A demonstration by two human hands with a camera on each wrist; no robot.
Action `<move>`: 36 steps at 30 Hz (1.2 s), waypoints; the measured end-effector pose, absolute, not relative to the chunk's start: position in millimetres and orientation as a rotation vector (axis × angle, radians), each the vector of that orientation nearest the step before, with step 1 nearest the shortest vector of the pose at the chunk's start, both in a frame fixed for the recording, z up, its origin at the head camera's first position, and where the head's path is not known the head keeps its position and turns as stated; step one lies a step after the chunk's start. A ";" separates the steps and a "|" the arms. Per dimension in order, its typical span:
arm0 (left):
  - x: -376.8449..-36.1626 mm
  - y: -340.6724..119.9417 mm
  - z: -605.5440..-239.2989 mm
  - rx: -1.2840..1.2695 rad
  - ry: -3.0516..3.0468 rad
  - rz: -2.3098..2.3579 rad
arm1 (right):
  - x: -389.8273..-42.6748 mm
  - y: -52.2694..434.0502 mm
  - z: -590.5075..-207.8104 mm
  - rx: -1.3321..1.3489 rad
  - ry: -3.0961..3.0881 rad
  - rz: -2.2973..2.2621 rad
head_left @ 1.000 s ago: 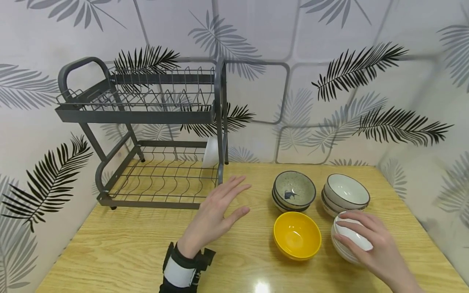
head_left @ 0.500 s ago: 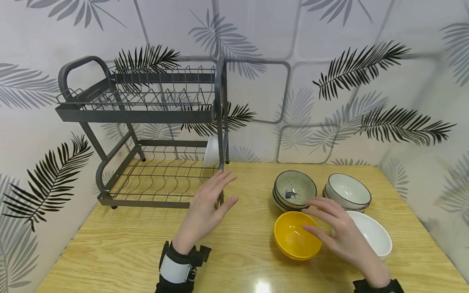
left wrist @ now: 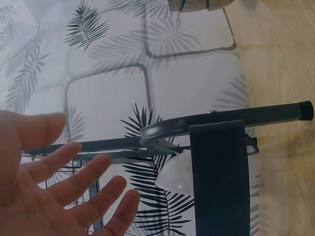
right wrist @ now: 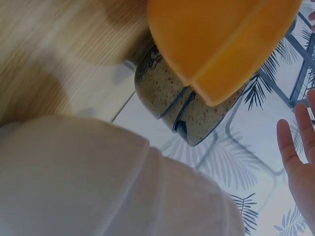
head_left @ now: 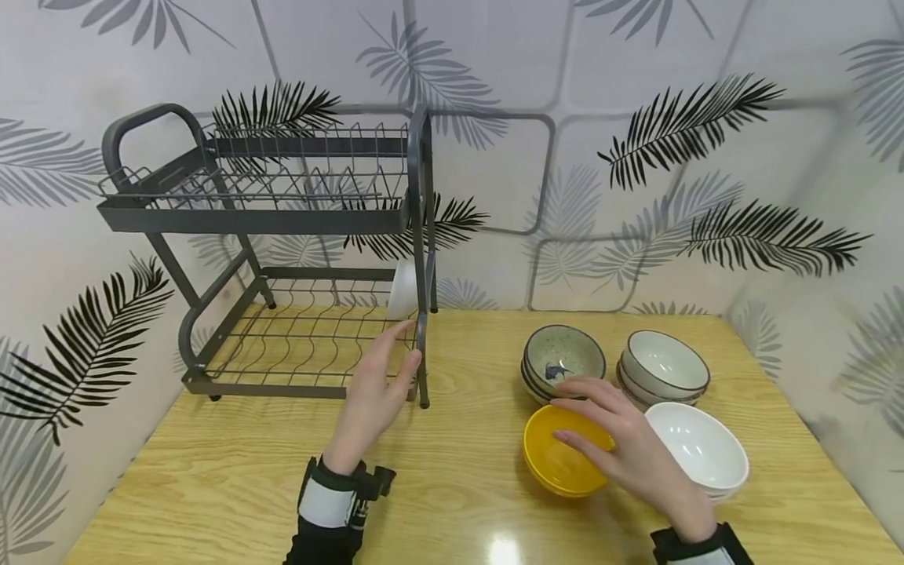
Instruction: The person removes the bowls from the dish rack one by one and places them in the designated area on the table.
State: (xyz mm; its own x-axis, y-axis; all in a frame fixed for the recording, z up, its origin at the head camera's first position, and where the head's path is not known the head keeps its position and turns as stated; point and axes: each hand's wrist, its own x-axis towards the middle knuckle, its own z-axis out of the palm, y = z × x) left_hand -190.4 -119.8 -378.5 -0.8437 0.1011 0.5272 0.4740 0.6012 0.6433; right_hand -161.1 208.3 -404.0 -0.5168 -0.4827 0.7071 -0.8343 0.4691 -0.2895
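My right hand (head_left: 621, 443) hovers over the right side of the yellow bowl (head_left: 558, 463), fingers loosely bent and holding nothing. In the right wrist view, the yellow bowl (right wrist: 221, 44) shows two nested rims, and the right hand (right wrist: 302, 172) enters at the right edge. White bowls (head_left: 699, 447) stand stacked just right of that hand. My left hand (head_left: 370, 404), fingers extended, is in front of the dark metal dish rack (head_left: 297, 224), by its right post, holding nothing. The left wrist view shows the left hand (left wrist: 74, 191) spread beside the rack's dark frame (left wrist: 219, 172).
A white bowl (head_left: 404, 290) stands on its side at the right end of the rack's lower tier. Behind the yellow bowl are stacked speckled grey bowls (head_left: 565, 357); to their right, stacked dark-rimmed white bowls (head_left: 667, 365). All stand on a wooden table (head_left: 459, 502) against a leaf-patterned wall.
My right hand has moved left from the white bowls to above the yellow bowl. My left hand has drifted left and slightly down, in front of the rack.
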 end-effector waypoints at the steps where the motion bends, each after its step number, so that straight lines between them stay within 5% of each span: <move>1: -192.3 -120.7 -378.0 -0.443 -2.393 -1.170 | -161.5 207.1 -404.4 1.100 -2.162 0.849; 36: -266.1 -152.9 -371.3 -0.171 -2.673 -1.593 | -157.7 197.2 -410.0 1.104 -2.206 0.868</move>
